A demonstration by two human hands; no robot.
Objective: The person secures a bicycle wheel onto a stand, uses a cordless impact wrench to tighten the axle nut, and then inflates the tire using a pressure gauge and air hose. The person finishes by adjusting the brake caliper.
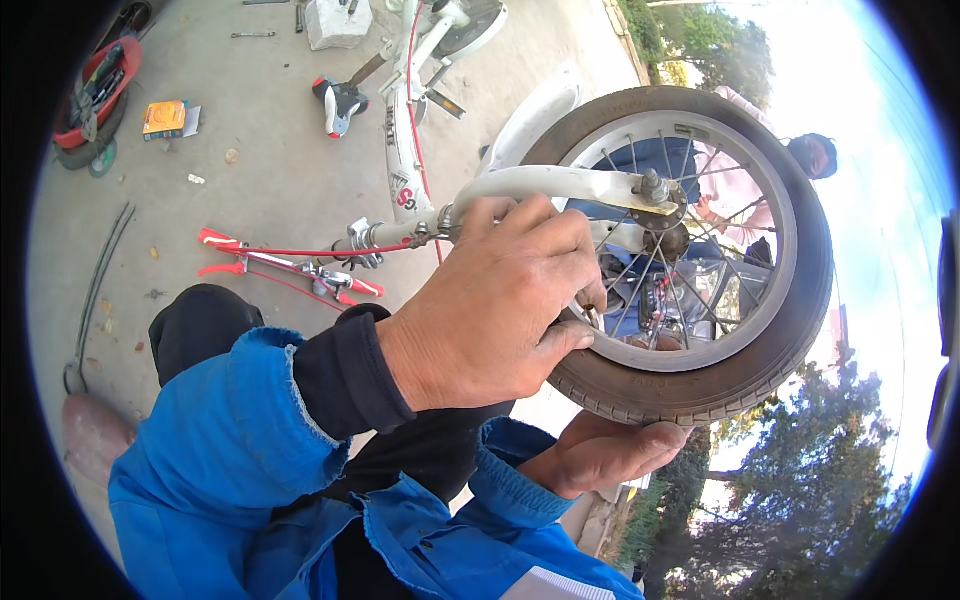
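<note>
A small bicycle wheel (712,350), with a black tyre (812,270) and silver spokes, sits in a white fork (540,184). My left hand (500,290) reaches across the near side of the wheel, its thumb and fingers pinched together at the inner edge of the rim. Whatever lies between those fingertips is too small and hidden to name. Below the wheel, my right hand (610,455) rests against the underside of the tyre, fingers stretched rather than wrapped round. The white frame (405,140) with a red cable runs up and away from the fork.
Red-and-white handlebars (290,268) and a saddle (340,105) touch the concrete. Farther left lie a red bowl of tools (100,90), an orange box (165,120) and a bent black strip (100,290). A white block (338,22) stands at the top. Beyond the wheel sits another person (735,180).
</note>
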